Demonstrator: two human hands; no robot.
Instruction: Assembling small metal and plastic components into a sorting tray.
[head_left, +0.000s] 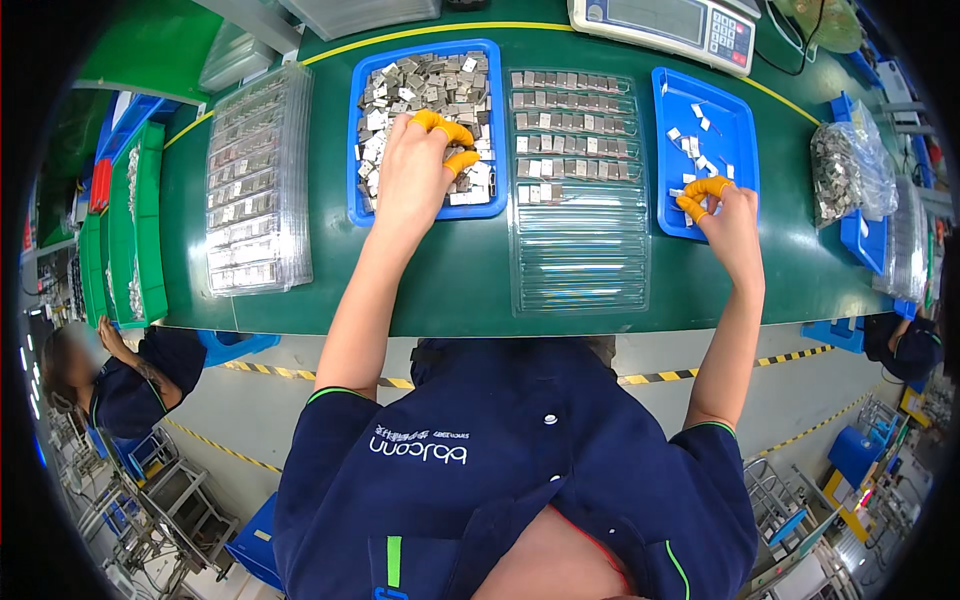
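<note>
My left hand (pixel 412 172) is over the blue tray (pixel 354 205) heaped with small silvery metal-cased parts (pixel 415 85). Yellow finger cots cover its fingertips; the thumb and fingers are bent but apart, touching or just above the heap. To the right, my right hand (pixel 725 212) reaches into a shallower blue tray (pixel 740 125) where several small white parts with thin leads (pixel 690 145) are scattered. Its thumb and finger, also in yellow cots, are pinched together low in that tray; what is between them is hidden. Between both trays lies a clear ribbed plastic tray (pixel 580 270), its far rows filled with such parts.
A stack of clear trays with parts (pixel 258 190) stands at left, beside green bins (pixel 148 220). A weighing scale (pixel 670 25) sits at the back. Bagged parts (pixel 838 175) lie at far right. A co-worker (pixel 130 375) is at left, another (pixel 905 340) at right.
</note>
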